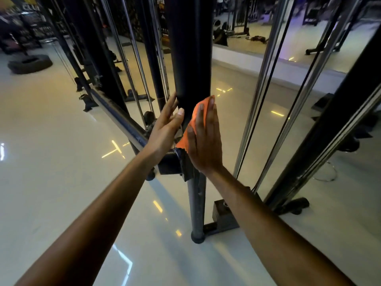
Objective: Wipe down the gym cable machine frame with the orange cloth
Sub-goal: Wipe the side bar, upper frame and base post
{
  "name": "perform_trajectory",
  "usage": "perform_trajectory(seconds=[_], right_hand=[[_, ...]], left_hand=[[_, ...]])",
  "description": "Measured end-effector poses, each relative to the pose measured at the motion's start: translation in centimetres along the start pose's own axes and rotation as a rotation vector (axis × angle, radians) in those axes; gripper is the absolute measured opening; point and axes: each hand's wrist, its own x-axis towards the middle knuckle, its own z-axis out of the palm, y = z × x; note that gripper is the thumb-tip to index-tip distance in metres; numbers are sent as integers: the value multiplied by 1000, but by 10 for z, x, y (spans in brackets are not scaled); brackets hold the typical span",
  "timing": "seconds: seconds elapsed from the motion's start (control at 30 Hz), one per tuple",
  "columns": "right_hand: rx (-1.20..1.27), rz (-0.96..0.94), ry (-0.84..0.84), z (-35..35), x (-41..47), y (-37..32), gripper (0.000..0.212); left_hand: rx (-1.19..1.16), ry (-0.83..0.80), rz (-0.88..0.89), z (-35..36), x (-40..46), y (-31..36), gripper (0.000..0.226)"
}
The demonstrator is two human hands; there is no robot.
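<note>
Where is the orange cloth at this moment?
In the head view, the orange cloth is near the centre, pressed by the flat right hand against the thick black upright post; the left hand touches the post's other side.

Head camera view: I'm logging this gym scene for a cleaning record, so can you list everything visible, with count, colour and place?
orange cloth: one, orange, pressed flat against the black post, centre.
black post: one, black, upright, centre, running down to a capped foot on the floor.
crossbar: one, dark with a pale sheen, slanting from left into the post's bracket.
chrome guide rods: several, silver, upright, right of the post and behind it.
tyre: one, black, flat on the floor, far left.
floor: glossy, pale, with light reflections.
mirror: on the wall, upper right.
left hand: one, fingers straight, touching the post's left side.
right hand: one, flat, pressing the cloth to the post.
</note>
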Motion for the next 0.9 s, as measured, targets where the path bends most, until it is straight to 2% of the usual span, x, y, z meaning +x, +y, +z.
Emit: perform_trajectory(seconds=[0.1, 0.17, 0.27, 0.37, 0.5, 0.6, 0.73, 0.83, 0.9], right_hand=[[8, -21, -4, 1, -3, 4, 65], [-17, -68, -68, 7, -34, 20, 64], [-57, -81, -247, 16, -92, 55, 83], [16, -72, -272, 17, -104, 63, 91], [102, -83, -152, 14, -58, 45, 71], [112, -50, -95, 20, -44, 48, 74], [7, -108, -213, 31, -92, 72, 83], [-12, -45, -336, 39, -139, 91, 66], [12, -21, -335, 41, -145, 90, 61]], left_hand=[[13, 21, -28, 2, -4, -8, 62], [50, 48, -21, 8, -10, -11, 61], [106, 57, -20, 17, -20, -22, 65], [149, 42, -43, 22, -32, -39, 71], [165, 68, -72, 23, -38, -57, 69], [163, 62, -57, 24, -37, -63, 64], [155, 73, -30, 26, -35, -73, 67], [186, 64, -11, 30, -39, -90, 72], [244, 77, -7, 33, -43, -102, 72]])
